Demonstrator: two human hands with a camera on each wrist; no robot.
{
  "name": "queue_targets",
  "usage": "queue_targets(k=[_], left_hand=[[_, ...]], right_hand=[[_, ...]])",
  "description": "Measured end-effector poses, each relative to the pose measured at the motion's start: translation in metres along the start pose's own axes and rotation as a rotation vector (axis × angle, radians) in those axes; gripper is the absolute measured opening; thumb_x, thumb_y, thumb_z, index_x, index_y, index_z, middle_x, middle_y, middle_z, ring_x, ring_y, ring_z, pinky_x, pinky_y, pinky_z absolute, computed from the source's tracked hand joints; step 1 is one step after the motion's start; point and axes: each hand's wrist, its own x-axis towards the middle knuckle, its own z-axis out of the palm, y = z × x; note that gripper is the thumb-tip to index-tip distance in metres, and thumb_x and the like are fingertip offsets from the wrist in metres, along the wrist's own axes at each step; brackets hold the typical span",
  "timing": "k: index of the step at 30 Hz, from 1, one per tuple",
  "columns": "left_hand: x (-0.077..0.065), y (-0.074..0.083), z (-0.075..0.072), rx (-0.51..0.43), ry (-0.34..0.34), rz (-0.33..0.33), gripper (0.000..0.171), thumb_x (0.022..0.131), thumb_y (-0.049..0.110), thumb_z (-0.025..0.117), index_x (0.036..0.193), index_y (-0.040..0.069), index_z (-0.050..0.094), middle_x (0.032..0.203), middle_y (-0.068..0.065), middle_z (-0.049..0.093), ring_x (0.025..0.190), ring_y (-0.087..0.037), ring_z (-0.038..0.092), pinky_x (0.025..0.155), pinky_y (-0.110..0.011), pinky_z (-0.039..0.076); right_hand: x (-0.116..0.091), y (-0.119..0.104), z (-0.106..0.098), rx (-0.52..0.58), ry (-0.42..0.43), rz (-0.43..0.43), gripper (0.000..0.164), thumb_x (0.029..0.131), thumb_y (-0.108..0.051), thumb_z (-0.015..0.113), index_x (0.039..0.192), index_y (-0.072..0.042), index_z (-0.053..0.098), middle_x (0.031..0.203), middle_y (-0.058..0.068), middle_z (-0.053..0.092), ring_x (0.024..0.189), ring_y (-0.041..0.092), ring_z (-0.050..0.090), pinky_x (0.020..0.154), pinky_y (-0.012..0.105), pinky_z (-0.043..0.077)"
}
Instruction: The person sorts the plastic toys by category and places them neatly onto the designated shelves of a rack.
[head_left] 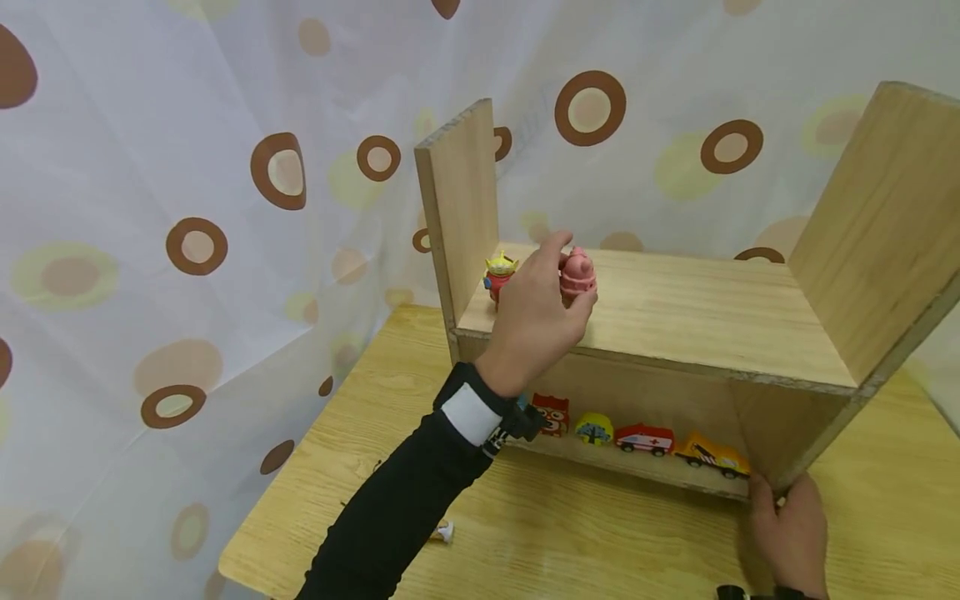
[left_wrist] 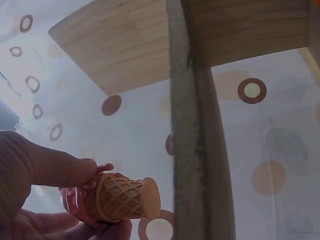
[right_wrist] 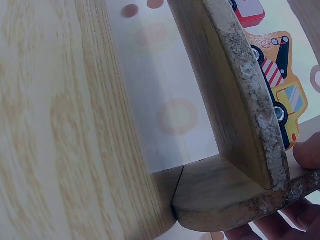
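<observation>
My left hand (head_left: 536,312) pinches a toy ice cream cone (head_left: 578,273) with a pink top, over the left part of the upper shelf. In the left wrist view its brown waffle cone (left_wrist: 122,197) points sideways, away from the thumb, near the shelf edge. Just left of that hand, a yellow-headed alien figure (head_left: 500,271) stands on the upper board, partly hidden by the hand. My right hand (head_left: 793,529) grips the lower right corner of the wooden shelf (head_left: 697,308). In the right wrist view the thumb is on one side of the side board (right_wrist: 225,207), fingers on the other.
On the lower shelf stand a red owl-like block (head_left: 552,414), a yellow tree block (head_left: 595,428), a red ambulance (head_left: 645,439) and an orange crane truck (head_left: 712,456). A small white-and-brown item (head_left: 444,531) lies on the wooden table (head_left: 570,533), partly behind the left sleeve. Upright boards flank the upper shelf.
</observation>
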Motion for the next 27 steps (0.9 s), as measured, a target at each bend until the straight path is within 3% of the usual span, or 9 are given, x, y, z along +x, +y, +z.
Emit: queue_targets(k=[9, 15, 27], left_hand=[[0.0, -0.002, 0.018, 0.046, 0.024, -0.022, 0.056, 0.089, 0.014, 0.072, 0.138, 0.002, 0.049, 0.116, -0.012, 0.067, 0.101, -0.021, 0.065, 0.087, -0.029, 0.057], [0.0, -0.004, 0.024, 0.041, 0.03, -0.044, 0.055, 0.089, 0.014, 0.072, 0.138, 0.002, 0.049, 0.118, -0.014, 0.066, 0.103, -0.022, 0.066, 0.087, -0.031, 0.058], [0.0, -0.008, 0.029, 0.106, 0.039, -0.019, 0.054, 0.09, 0.014, 0.071, 0.138, 0.0, 0.05, 0.119, -0.015, 0.066, 0.104, -0.022, 0.066, 0.088, -0.032, 0.058]], right_hand=[[-0.001, 0.001, -0.001, 0.022, 0.018, -0.018, 0.044, 0.1, -0.012, 0.044, 0.132, 0.019, 0.037, 0.118, 0.037, 0.046, 0.112, 0.053, 0.046, 0.091, 0.06, 0.035], [-0.001, 0.0, -0.003, 0.018, -0.001, -0.008, 0.046, 0.101, -0.013, 0.043, 0.134, 0.018, 0.036, 0.122, 0.038, 0.044, 0.114, 0.054, 0.045, 0.092, 0.062, 0.037], [0.0, 0.002, -0.003, 0.0, -0.011, -0.008, 0.047, 0.102, -0.014, 0.043, 0.136, 0.017, 0.036, 0.124, 0.037, 0.045, 0.112, 0.051, 0.048, 0.086, 0.057, 0.038]])
